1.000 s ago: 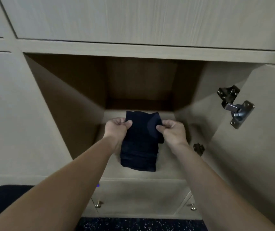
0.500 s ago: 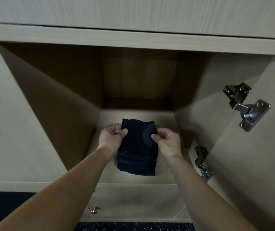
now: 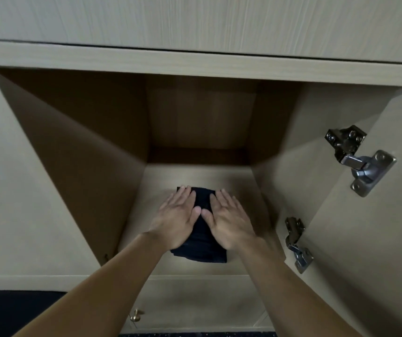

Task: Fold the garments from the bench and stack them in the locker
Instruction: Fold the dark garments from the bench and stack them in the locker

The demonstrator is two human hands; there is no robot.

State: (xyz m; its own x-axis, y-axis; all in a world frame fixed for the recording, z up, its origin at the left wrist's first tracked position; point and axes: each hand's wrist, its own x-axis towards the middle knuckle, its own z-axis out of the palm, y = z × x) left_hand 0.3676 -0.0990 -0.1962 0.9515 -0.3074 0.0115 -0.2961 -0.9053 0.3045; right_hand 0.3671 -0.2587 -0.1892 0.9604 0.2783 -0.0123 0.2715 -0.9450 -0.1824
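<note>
A folded dark navy garment [image 3: 201,249] lies flat on the floor of the open locker [image 3: 243,181], near its front edge. My left hand [image 3: 177,216] presses on the garment's left half with straight fingers. My right hand [image 3: 228,218] lies flat on its right half, thumbs almost touching in the middle. Most of the cloth is hidden under my palms; only a middle strip, the far edge and the near edge show.
The locker door [image 3: 365,239] stands open on the right, with two metal hinges [image 3: 360,159] [image 3: 297,244]. A small brass knob [image 3: 135,316] sits on a lower door. A dark bench edge [image 3: 12,310] shows at bottom left.
Both hands let go of the garment's upper corners and now lie flat on top of it. The garment has settled on the locker floor, and the camera moved closer.
</note>
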